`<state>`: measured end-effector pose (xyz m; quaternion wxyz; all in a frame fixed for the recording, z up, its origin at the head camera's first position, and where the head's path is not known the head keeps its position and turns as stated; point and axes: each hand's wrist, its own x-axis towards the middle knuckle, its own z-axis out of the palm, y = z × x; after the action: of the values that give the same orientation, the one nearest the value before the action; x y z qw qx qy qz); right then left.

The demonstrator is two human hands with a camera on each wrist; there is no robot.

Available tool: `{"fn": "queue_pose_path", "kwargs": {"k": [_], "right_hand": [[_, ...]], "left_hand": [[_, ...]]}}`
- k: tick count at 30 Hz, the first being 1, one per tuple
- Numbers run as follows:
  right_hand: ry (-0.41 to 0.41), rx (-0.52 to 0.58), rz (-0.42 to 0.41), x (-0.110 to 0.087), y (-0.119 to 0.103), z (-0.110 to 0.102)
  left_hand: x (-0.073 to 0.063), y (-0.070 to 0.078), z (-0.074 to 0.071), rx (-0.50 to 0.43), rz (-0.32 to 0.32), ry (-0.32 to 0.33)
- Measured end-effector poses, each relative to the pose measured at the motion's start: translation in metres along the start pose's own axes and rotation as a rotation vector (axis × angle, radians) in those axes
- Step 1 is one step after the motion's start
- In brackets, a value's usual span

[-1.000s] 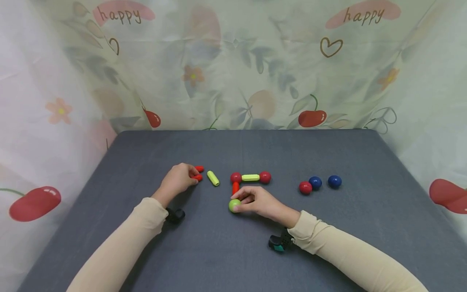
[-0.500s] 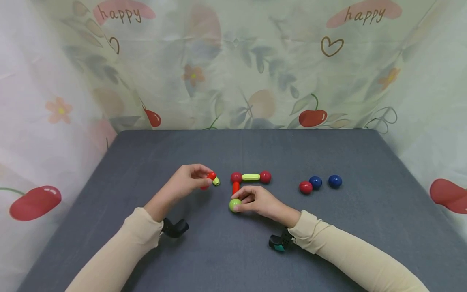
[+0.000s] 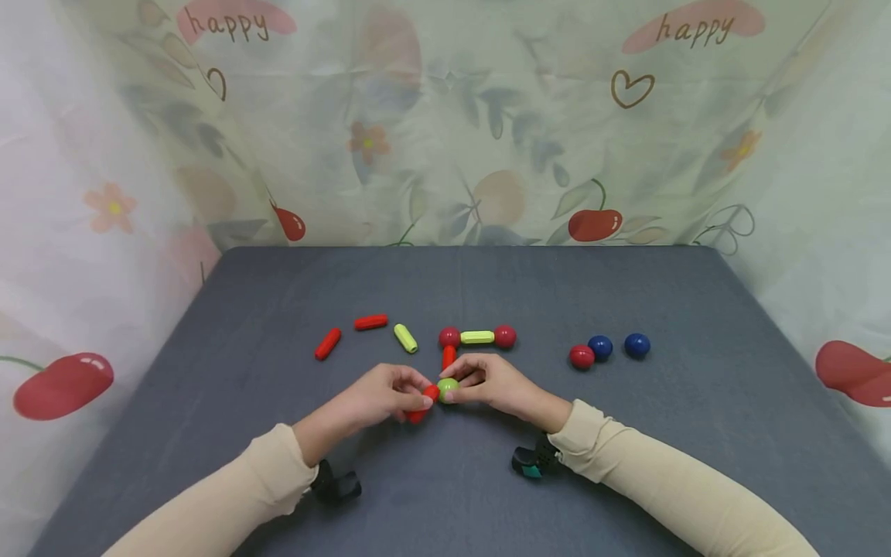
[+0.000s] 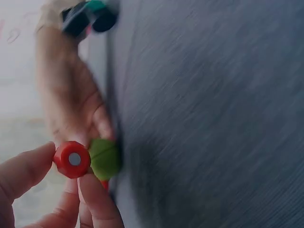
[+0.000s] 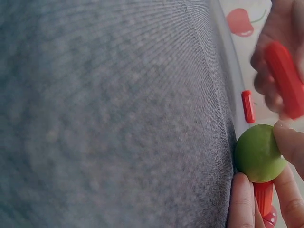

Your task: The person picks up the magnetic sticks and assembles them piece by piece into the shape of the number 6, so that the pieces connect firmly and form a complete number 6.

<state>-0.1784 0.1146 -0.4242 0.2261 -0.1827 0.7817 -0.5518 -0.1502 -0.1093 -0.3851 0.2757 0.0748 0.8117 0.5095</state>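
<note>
My left hand (image 3: 379, 394) pinches a red magnetic rod (image 3: 419, 410) between thumb and fingers. In the left wrist view the rod's end (image 4: 64, 166) faces the camera with a grey disc in its centre. My right hand (image 3: 497, 383) holds a green ball (image 3: 448, 391) between thumb and fingers, low at the table. Another red rod (image 3: 448, 356) runs from the green ball up to a red ball (image 3: 450, 338). A yellow-green rod (image 3: 477, 338) joins that ball to a second red ball (image 3: 505, 336). The left hand's rod is right beside the green ball.
Two red rods (image 3: 328, 343) and a yellow-green rod (image 3: 405, 338) lie loose on the grey table (image 3: 557, 286), left of the joined pieces. To the right are a red ball (image 3: 582, 357) and two blue balls (image 3: 636, 345). A patterned curtain (image 3: 445, 116) hangs behind.
My left hand has picked up a red rod at the left and carried it right and nearer, to the green ball. The right hand has stayed in place on the ball.
</note>
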Motion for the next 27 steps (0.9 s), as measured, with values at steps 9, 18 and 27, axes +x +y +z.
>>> {"fn": "queue_pose_path", "kwargs": {"k": [9, 18, 27], "right_hand": [[-0.004, -0.008, -0.013, -0.001, -0.001, 0.001], [-0.004, -0.011, -0.02, -0.001, -0.001, 0.002], [0.001, -0.015, -0.027, -0.002, -0.001, 0.0]], "left_hand": [[-0.004, -0.011, 0.022, -0.113, -0.034, -0.103], [0.0, -0.008, 0.034, -0.148, -0.112, -0.048], [0.003, -0.002, 0.038, -0.106, -0.119, 0.003]]}}
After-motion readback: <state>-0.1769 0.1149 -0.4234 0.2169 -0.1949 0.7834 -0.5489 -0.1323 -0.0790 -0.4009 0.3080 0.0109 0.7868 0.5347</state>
